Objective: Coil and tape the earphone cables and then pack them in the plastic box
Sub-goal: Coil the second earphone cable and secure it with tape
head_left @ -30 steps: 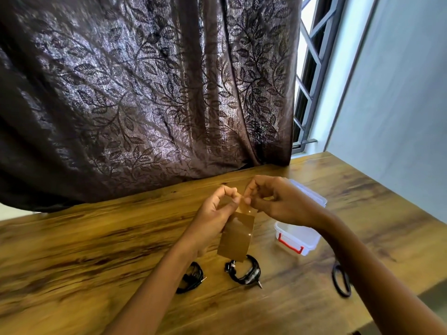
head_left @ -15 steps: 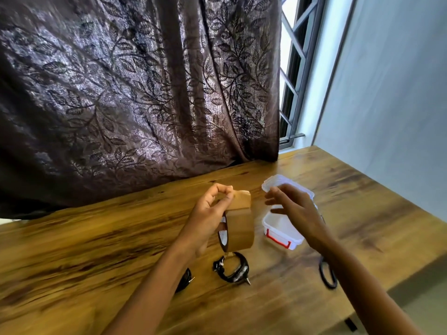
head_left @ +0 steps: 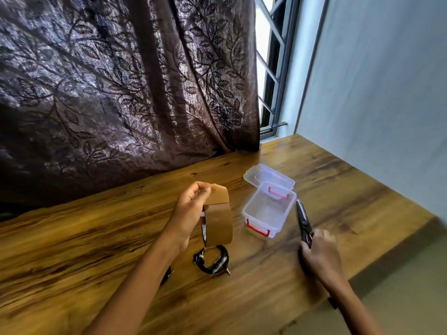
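Observation:
My left hand (head_left: 189, 209) pinches the pulled-out free end of a brown tape roll (head_left: 219, 222), which hangs from it above the table. Just below the roll lies a coiled black earphone cable (head_left: 214, 261). A second black coil (head_left: 167, 276) is mostly hidden behind my left forearm. The clear plastic box (head_left: 267, 211) with red clips stands open to the right of the tape, and its lid (head_left: 268, 176) lies behind it. My right hand (head_left: 319, 256) rests closed over the handles of black scissors (head_left: 302, 218), which lie on the table right of the box.
The wooden table (head_left: 96, 250) ends at an edge close to my right forearm. A dark leaf-patterned curtain (head_left: 121, 93) hangs along the far side. A barred window (head_left: 271, 68) and a pale wall (head_left: 387, 93) stand at the right.
My right hand let go of the tape end and moved right and down onto the scissors. My left hand still holds the tape end, the roll hanging below it.

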Motion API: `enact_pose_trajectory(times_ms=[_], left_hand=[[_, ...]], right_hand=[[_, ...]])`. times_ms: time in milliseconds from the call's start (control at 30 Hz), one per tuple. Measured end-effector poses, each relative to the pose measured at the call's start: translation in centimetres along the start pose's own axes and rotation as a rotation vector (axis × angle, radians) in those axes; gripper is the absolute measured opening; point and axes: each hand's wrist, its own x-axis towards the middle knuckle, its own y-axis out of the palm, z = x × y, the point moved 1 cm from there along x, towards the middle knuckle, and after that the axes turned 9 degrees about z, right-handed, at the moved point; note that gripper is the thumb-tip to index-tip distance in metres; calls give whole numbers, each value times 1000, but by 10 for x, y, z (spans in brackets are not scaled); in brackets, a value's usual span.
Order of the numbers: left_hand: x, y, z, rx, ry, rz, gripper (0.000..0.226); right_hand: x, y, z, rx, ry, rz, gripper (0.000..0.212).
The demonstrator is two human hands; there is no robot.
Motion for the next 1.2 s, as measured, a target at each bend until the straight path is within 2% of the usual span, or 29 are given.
enact_pose_trajectory(times_ms=[333, 467, 533, 633, 700, 867, 1000, 1100, 1200], left_hand=[[6, 7, 8, -9, -31, 3, 16], [7, 10, 8, 4, -42, 10, 16], [9, 10, 9, 6, -46, 14, 17], [10, 10, 9, 5, -51, 18, 18], [11, 10, 7, -2, -47, 17, 17], [12, 8, 1, 7, -22, 13, 20], [13, 4, -7, -3, 2, -1, 20], [13, 2, -16, -31, 26, -29, 23], [15, -2, -27, -39, 64, -50, 27]], right_hand=[[-9, -6, -10, 40, 22, -20, 30], [-4, -19, -12, 188, 137, 27, 27], [-1, -25, -15, 452, 186, 106, 24], [-1, -27, -16, 1084, 237, 188, 18], [-4, -32, -8, 1325, 244, 185, 13], [-3, -53, 18, 1410, 108, 134, 13], [-9, -72, 52, 1491, -77, 221, 21], [-19, -85, 78, 1427, -203, 272, 39], [-32, -100, 100, 1289, -352, 287, 43]])
